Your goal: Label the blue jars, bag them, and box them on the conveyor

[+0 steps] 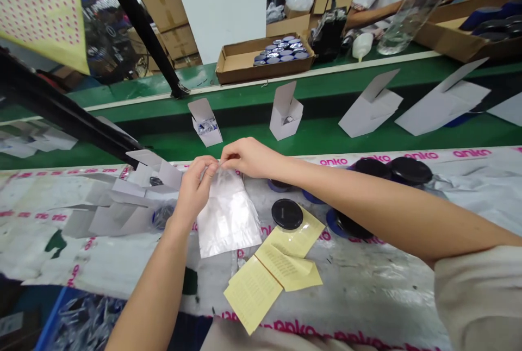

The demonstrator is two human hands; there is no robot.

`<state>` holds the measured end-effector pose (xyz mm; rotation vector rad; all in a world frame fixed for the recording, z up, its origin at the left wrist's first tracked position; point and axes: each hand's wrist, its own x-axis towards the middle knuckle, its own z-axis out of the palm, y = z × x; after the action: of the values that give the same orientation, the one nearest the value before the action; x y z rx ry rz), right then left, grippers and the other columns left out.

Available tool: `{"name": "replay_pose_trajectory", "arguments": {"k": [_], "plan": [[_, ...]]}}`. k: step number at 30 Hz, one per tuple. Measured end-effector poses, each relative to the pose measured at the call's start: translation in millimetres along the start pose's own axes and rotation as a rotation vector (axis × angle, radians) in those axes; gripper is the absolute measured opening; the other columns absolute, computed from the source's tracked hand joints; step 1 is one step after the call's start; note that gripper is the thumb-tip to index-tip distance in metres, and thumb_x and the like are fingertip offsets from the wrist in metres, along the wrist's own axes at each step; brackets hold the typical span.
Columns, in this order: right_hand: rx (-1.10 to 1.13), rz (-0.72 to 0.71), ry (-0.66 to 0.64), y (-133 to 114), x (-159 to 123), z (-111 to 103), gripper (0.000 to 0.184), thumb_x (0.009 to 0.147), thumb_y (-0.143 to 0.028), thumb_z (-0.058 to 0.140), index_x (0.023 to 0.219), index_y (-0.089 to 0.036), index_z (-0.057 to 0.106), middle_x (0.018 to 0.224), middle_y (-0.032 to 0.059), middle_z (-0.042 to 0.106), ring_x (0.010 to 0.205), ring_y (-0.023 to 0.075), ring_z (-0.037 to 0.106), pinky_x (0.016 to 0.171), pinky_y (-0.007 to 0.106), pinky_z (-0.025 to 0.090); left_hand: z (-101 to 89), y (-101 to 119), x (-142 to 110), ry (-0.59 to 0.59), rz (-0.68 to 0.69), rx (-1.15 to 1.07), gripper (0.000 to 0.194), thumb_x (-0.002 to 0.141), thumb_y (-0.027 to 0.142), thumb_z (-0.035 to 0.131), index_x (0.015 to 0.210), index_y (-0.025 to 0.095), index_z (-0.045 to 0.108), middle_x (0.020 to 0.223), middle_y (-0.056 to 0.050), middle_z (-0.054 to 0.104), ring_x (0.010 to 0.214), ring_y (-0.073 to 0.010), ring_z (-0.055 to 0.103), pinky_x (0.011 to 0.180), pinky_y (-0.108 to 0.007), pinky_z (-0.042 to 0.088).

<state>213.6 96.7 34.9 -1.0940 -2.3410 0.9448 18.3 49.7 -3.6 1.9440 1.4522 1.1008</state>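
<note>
A stack of clear plastic bags [228,220] lies on the covered table in front of me. At its upper edge, my left hand [196,188] pinches a bag between thumb and fingers. My right hand [250,158] closes its fingertips on the same edge, almost touching the left. Just right of the stack is a round black lid-like disc [287,214], resting on yellow printed sheets [255,291]. Several blue and black round pieces [369,168] sit partly hidden beneath my right forearm. Open white boxes [122,212] are grouped beside my left wrist.
Open white boxes [286,114] stand along the green conveyor [244,142] behind the table. Beyond it are a cardboard tray [232,71] of round blue-rimmed pieces and another person's arm [377,14]. A black post [142,25] slants across the left, above a blue bin [53,321].
</note>
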Motion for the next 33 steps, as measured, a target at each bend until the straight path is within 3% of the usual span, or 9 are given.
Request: {"name": "replay_pose_trajectory", "arguments": {"k": [3, 7, 12, 15, 19, 21, 25, 29, 33], "plan": [[0.082, -0.02, -0.007, 2, -2, -11, 0.019, 0.089, -0.006, 0.059, 0.086, -0.015, 0.075, 0.075, 0.0004, 0.071, 0.07, 0.0132, 0.062, 0.071, 0.026, 0.043, -6.4, 5, 3, -0.029, -0.084, -0.039, 0.02, 0.086, 0.04, 0.067, 0.096, 0.023, 0.073, 0.099, -0.006, 0.076, 0.096, -0.0248, 0.068, 0.085, -0.035, 0.051], [0.216, -0.035, 0.081, 9, -6, -24, 0.009, 0.083, -0.013, 0.066, 0.08, -0.017, 0.074, 0.075, -0.0001, 0.07, 0.07, 0.014, 0.06, 0.07, 0.028, 0.043, -13.8, 18, 8, -0.095, -0.167, -0.085, 0.013, 0.079, 0.035, 0.072, 0.082, 0.022, 0.075, 0.085, -0.004, 0.076, 0.083, -0.0228, 0.068, 0.077, -0.033, 0.05], [0.213, -0.036, 0.227, 12, -9, -36, 0.011, 0.084, -0.021, 0.067, 0.074, -0.018, 0.066, 0.074, -0.0007, 0.066, 0.071, 0.0144, 0.057, 0.07, 0.03, 0.042, -21.8, 28, 14, -0.331, -0.236, -0.037, 0.019, 0.079, 0.036, 0.072, 0.068, 0.02, 0.071, 0.063, 0.0, 0.064, 0.061, -0.0154, 0.053, 0.059, -0.028, 0.037], [0.16, -0.039, 0.283, 8, -13, -38, 0.013, 0.087, -0.024, 0.065, 0.075, -0.018, 0.062, 0.077, 0.0001, 0.065, 0.073, 0.0151, 0.056, 0.071, 0.03, 0.041, -20.9, 27, 16, -0.197, -0.266, -0.095, 0.026, 0.075, 0.043, 0.076, 0.067, 0.019, 0.07, 0.064, -0.001, 0.063, 0.061, -0.0146, 0.051, 0.059, -0.027, 0.035], [0.065, -0.106, 0.525, -1, -22, -29, 0.03, 0.091, -0.038, 0.066, 0.069, -0.019, 0.057, 0.073, 0.0001, 0.059, 0.07, 0.0143, 0.05, 0.068, 0.03, 0.037, -7.5, 28, 15, 0.09, -0.302, -0.269, 0.034, 0.061, 0.044, 0.087, 0.061, 0.019, 0.064, 0.063, 0.001, 0.062, 0.061, -0.0132, 0.049, 0.06, -0.027, 0.037], [0.05, -0.113, 0.478, -6, -25, -21, 0.035, 0.09, -0.04, 0.069, 0.065, -0.019, 0.057, 0.069, -0.0006, 0.059, 0.067, 0.0134, 0.049, 0.066, 0.03, 0.035, 2.2, 31, 12, 0.128, -0.291, -0.311, 0.037, 0.057, 0.04, 0.09, 0.058, 0.019, 0.06, 0.058, 0.003, 0.057, 0.058, -0.0113, 0.045, 0.058, -0.025, 0.034], [0.205, -0.002, 0.176, -7, -24, -13, 0.024, 0.086, -0.031, 0.073, 0.068, -0.018, 0.064, 0.068, -0.0016, 0.064, 0.066, 0.0132, 0.053, 0.064, 0.029, 0.035, 17.7, 35, 6, 0.114, -0.24, -0.348, 0.044, 0.055, 0.035, 0.093, 0.053, 0.019, 0.052, 0.054, 0.006, 0.048, 0.057, -0.0095, 0.04, 0.056, -0.024, 0.03], [0.201, 0.053, 0.143, -4, -23, -15, 0.017, 0.085, -0.019, 0.066, 0.069, -0.017, 0.064, 0.069, -0.0016, 0.064, 0.068, 0.0132, 0.055, 0.066, 0.028, 0.037, 24.0, 33, 4, 0.079, -0.265, -0.483, 0.037, 0.063, 0.045, 0.09, 0.063, 0.018, 0.065, 0.062, 0.002, 0.059, 0.06, -0.0108, 0.047, 0.058, -0.025, 0.036], [0.067, 0.088, 0.031, 1, -34, -28, 0.018, 0.089, -0.022, 0.061, 0.072, -0.018, 0.066, 0.069, -0.0001, 0.065, 0.067, 0.0147, 0.056, 0.065, 0.029, 0.038, 27.9, 27, 7, 0.207, -0.38, -0.659, 0.042, 0.062, 0.052, 0.09, 0.072, 0.019, 0.066, 0.067, 0.002, 0.06, 0.062, -0.0114, 0.053, 0.058, -0.025, 0.044]]}}
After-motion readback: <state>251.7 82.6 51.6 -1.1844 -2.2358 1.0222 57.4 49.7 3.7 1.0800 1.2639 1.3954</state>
